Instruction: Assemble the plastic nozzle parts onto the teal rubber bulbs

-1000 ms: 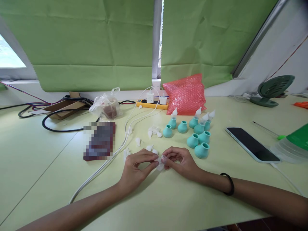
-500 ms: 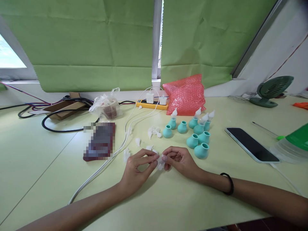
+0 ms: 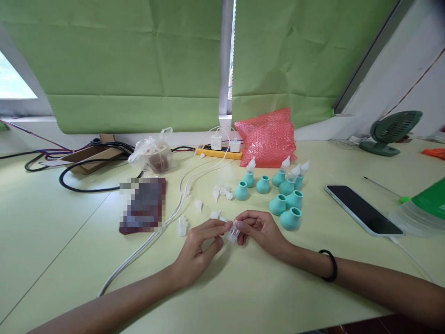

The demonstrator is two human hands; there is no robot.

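Note:
Between the thumb and fingers of my right hand [image 3: 259,228] is a small clear plastic piece [image 3: 232,235], held just above the table. My left hand [image 3: 203,243] reaches in from the other side; its index fingertip touches the piece while the thumb stands apart. Behind my hands lie small translucent white nozzle tips [image 3: 222,191], and another clear plastic piece [image 3: 182,226] rests to the left. Several turquoise rubber bulbs [image 3: 291,218] stand to the right of centre. Some bulbs at the back carry a clear part with a white tip [image 3: 251,162].
White cables [image 3: 153,237] run across the table to a yellow power strip [image 3: 205,152]. Red bubble wrap [image 3: 267,141] lies behind the bulbs. A pixelated dark object [image 3: 144,204] is at left; a phone [image 3: 363,208], a green fan [image 3: 385,132] and a green-labelled container [image 3: 426,208] are at right.
My left thumb has moved off the clear piece, opening the pinch. More of the piece now shows in my right hand, which has barely moved.

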